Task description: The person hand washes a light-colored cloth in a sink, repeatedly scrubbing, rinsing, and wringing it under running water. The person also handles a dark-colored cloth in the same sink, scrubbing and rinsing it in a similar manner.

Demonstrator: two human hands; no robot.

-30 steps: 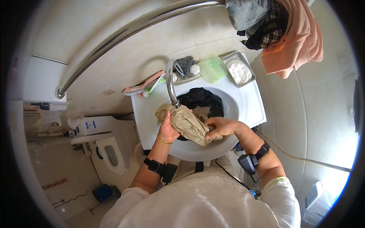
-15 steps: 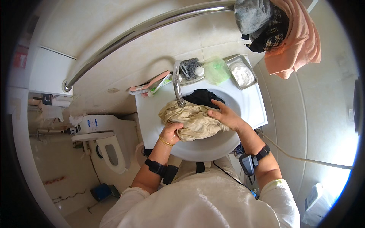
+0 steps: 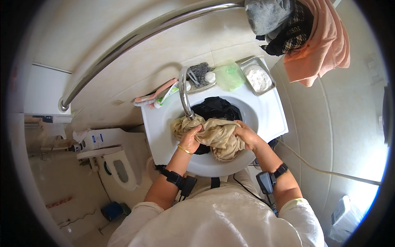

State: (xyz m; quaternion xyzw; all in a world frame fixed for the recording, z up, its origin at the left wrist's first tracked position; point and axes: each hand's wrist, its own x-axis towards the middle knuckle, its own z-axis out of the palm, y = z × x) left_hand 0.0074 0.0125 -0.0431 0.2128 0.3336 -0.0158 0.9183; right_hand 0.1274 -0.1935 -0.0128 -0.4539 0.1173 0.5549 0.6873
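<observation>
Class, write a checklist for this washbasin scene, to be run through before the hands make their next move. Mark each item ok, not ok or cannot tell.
1. Left hand has hold of the beige cloth: ok.
2. Right hand grips the same cloth: ok.
3. Cloth is over the washbasin: ok.
4. Washbasin free of other fabric: not ok, black fabric lies in it.
5. Water running from the faucet: cannot tell.
6. Pink-handled brush clear of the cloth: ok.

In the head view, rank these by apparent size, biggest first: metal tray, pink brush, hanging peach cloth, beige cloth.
1. Hanging peach cloth
2. Beige cloth
3. Metal tray
4. Pink brush
</observation>
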